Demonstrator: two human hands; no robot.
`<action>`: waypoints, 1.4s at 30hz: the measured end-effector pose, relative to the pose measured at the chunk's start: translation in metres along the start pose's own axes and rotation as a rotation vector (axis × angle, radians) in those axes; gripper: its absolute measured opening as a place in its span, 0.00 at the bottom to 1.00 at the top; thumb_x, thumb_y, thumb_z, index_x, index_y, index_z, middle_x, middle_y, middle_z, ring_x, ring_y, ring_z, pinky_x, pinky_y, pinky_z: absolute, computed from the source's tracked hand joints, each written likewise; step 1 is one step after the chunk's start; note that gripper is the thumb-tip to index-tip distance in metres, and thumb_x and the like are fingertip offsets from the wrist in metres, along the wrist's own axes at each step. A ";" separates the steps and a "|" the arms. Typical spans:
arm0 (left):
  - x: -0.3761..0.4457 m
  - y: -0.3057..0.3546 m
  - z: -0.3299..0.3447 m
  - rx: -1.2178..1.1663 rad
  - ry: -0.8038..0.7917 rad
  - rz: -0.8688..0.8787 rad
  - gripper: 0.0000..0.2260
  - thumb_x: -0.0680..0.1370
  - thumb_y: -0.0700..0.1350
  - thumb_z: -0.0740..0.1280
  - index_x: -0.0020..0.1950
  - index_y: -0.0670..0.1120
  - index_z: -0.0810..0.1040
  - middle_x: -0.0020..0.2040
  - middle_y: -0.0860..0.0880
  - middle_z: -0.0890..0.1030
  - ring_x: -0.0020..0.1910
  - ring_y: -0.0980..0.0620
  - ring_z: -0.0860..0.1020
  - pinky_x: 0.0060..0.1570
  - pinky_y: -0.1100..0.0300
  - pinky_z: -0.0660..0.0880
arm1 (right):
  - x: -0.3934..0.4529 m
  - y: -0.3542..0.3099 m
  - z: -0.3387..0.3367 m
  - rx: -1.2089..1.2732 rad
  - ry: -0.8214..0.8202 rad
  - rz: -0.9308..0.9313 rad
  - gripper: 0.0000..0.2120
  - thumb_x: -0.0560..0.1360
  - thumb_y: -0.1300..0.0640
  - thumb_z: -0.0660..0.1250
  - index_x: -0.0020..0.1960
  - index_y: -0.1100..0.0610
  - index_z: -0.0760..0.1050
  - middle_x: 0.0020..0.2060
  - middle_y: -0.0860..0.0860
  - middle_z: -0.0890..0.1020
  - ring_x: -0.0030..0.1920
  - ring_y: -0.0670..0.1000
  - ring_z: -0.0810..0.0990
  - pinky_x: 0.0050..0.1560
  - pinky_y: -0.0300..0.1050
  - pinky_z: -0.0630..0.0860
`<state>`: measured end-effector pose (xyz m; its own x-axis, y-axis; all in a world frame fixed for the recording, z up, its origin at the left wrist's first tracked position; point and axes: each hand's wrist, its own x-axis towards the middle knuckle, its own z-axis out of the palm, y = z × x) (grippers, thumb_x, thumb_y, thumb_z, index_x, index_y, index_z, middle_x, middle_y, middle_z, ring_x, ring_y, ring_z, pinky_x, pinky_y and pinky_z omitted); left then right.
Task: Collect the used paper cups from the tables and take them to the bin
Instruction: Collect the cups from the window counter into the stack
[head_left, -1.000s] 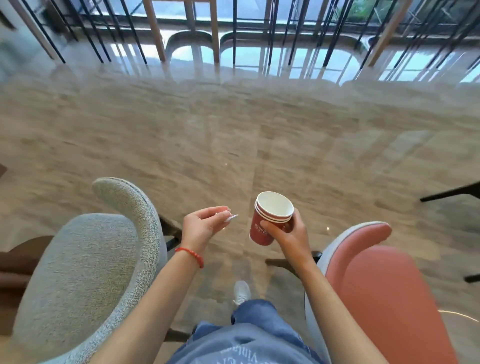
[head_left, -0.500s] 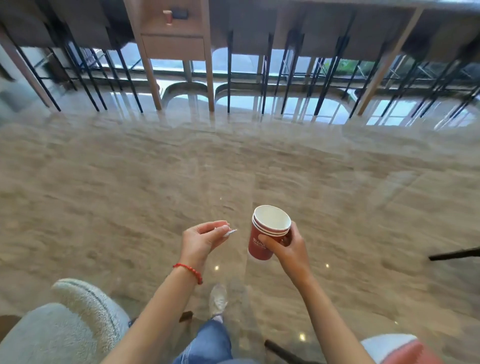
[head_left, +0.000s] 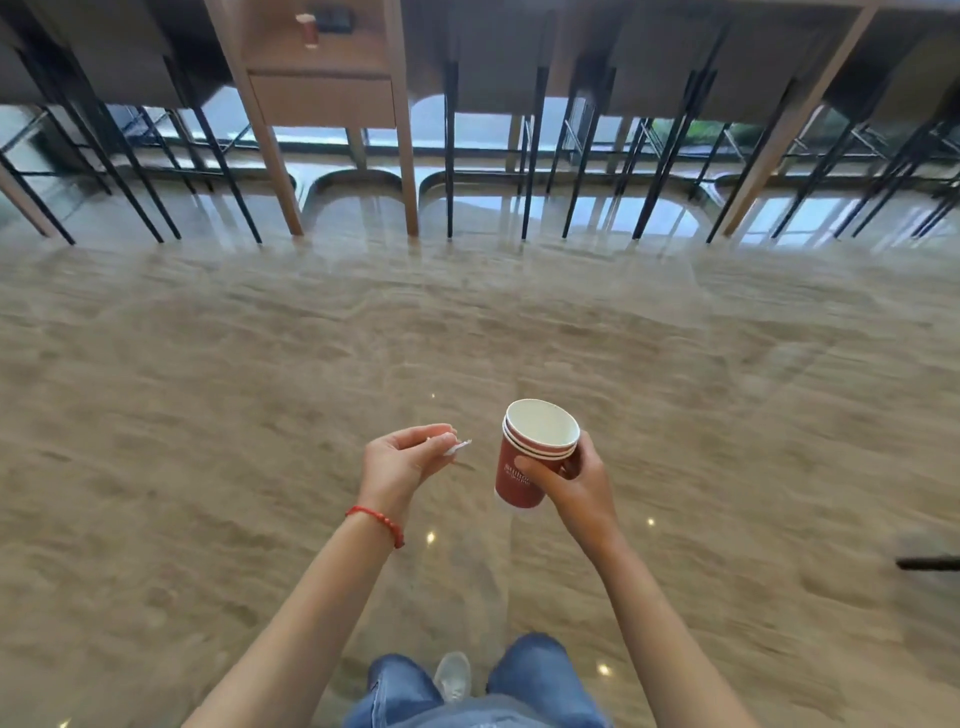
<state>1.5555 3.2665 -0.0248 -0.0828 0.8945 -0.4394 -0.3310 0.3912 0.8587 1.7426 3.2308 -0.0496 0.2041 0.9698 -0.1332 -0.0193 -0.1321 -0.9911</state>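
Observation:
My right hand (head_left: 574, 480) grips a stack of red paper cups (head_left: 530, 457) with white insides, held upright at waist height over the floor. To its left, my left hand (head_left: 405, 460) pinches a small white scrap (head_left: 457, 447) between thumb and fingertips. The hands are apart, about a cup's width between them. Far ahead, another red cup (head_left: 310, 29) stands on a wooden surface (head_left: 322, 57) at the top of the view.
Glossy beige stone floor (head_left: 260, 364) stretches ahead. A row of black-legged stools (head_left: 530, 156) and wooden table legs (head_left: 405, 145) lines the windows at the far side. A dark chair leg (head_left: 927, 563) pokes in at the right edge.
I have walked forward: the grey and pink chairs beside me have dropped out of view and the far stools and tables have come closer. Both hands keep their holds.

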 end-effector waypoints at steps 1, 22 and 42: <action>0.012 0.004 0.003 -0.004 -0.004 -0.007 0.05 0.69 0.29 0.70 0.39 0.38 0.81 0.32 0.47 0.84 0.33 0.54 0.82 0.38 0.66 0.79 | 0.012 0.000 0.002 -0.009 0.008 0.002 0.25 0.63 0.63 0.78 0.55 0.50 0.74 0.48 0.46 0.83 0.47 0.40 0.81 0.45 0.33 0.76; 0.333 0.116 0.150 -0.046 0.036 -0.026 0.04 0.69 0.29 0.70 0.40 0.37 0.81 0.33 0.47 0.84 0.33 0.54 0.83 0.37 0.66 0.79 | 0.397 -0.038 -0.003 -0.025 -0.028 0.041 0.23 0.63 0.63 0.78 0.52 0.48 0.74 0.43 0.41 0.84 0.45 0.38 0.81 0.43 0.32 0.75; 0.681 0.273 0.227 -0.060 0.020 -0.061 0.04 0.69 0.29 0.69 0.40 0.36 0.80 0.31 0.48 0.83 0.32 0.54 0.82 0.39 0.66 0.80 | 0.760 -0.092 0.082 -0.028 0.027 0.033 0.22 0.64 0.63 0.77 0.53 0.48 0.74 0.45 0.44 0.82 0.43 0.37 0.81 0.42 0.30 0.75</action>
<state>1.6221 4.0318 -0.0304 -0.0788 0.8646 -0.4963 -0.3915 0.4310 0.8130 1.8189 3.9973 -0.0601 0.2300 0.9590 -0.1655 0.0009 -0.1703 -0.9854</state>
